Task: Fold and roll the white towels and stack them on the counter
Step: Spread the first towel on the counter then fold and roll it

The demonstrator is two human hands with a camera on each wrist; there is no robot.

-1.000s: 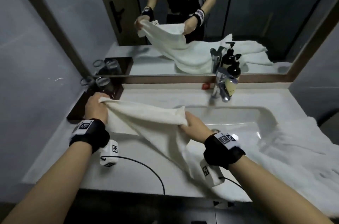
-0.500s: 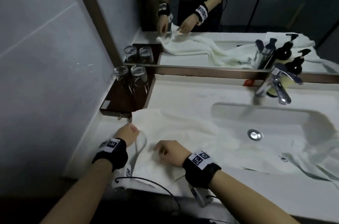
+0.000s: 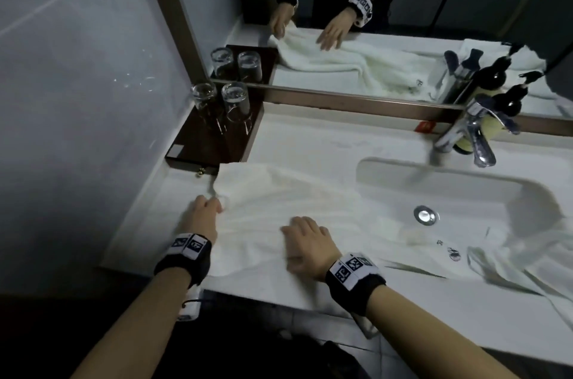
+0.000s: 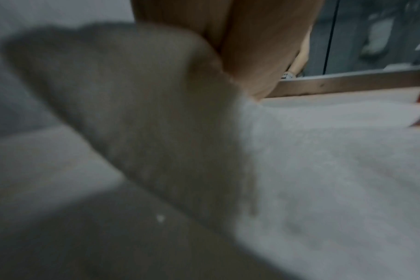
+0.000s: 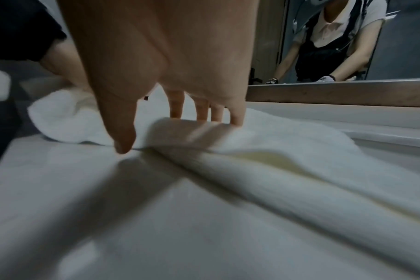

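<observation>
A white towel (image 3: 279,192) lies spread on the white counter (image 3: 310,136), from the left end to the sink's near rim. My left hand (image 3: 214,208) pinches a bunched bit of the towel's left edge, which stands up as a raised fold in the blurred left wrist view, the towel (image 4: 324,170) below the left hand (image 4: 247,56). My right hand (image 3: 297,233) lies flat on the towel's near part. In the right wrist view its fingers (image 5: 204,111) are straight and press on the towel (image 5: 252,189) just behind a long ridge of cloth.
Two upturned glasses (image 3: 232,105) stand on a dark tray (image 3: 198,146) at the back left corner. The sink (image 3: 465,192), its tap (image 3: 465,130) and dark pump bottles (image 3: 508,105) are to the right. More white towel cloth (image 3: 527,270) hangs over the counter's right front. A mirror runs along the back.
The towel, held up between both hands a second ago, now lies on the counter. My right hand has let go and flattened on it; my left hand still holds the edge.
</observation>
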